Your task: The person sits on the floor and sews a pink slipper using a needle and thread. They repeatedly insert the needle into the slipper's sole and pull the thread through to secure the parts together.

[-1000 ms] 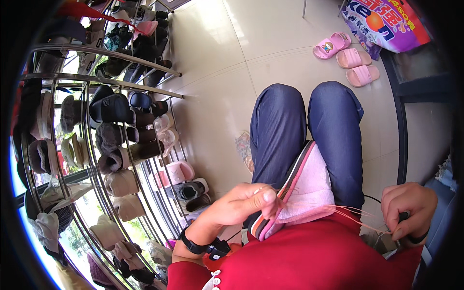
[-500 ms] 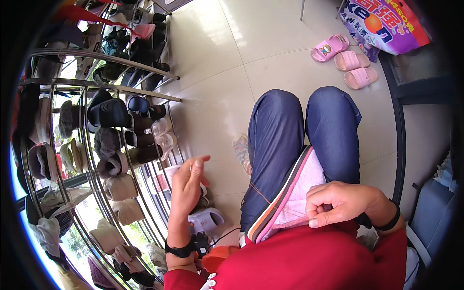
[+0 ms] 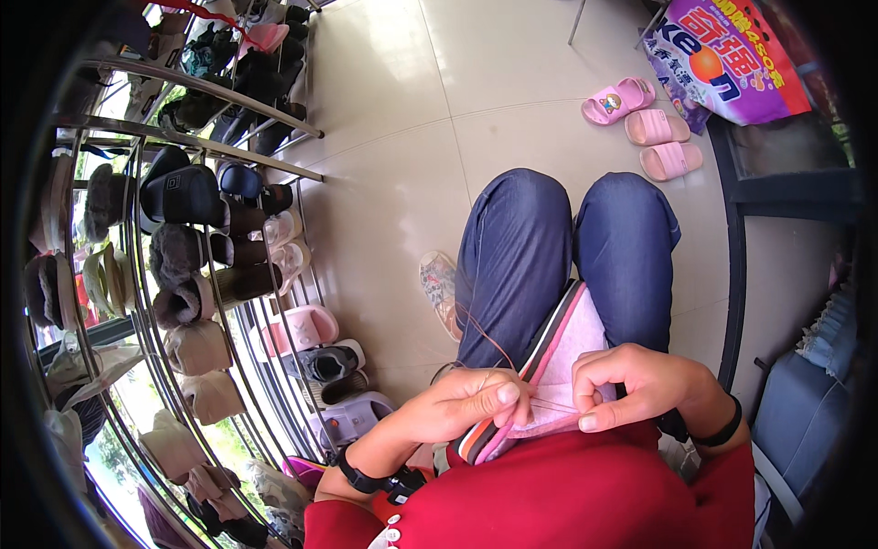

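On my lap, towards five o'clock in my view, the layered pink sole point(image 3: 569, 355) lay slanted between my separated hands, my right hand point(image 3: 636, 380) closed on thread point(image 3: 554, 405) at its three o'clock side, my left hand point(image 3: 468, 403) bent at its eight o'clock edge, grip unclear.

The 2 hands point(image 3: 476, 403) have drawn close together at the pink pad point(image 3: 578, 337)
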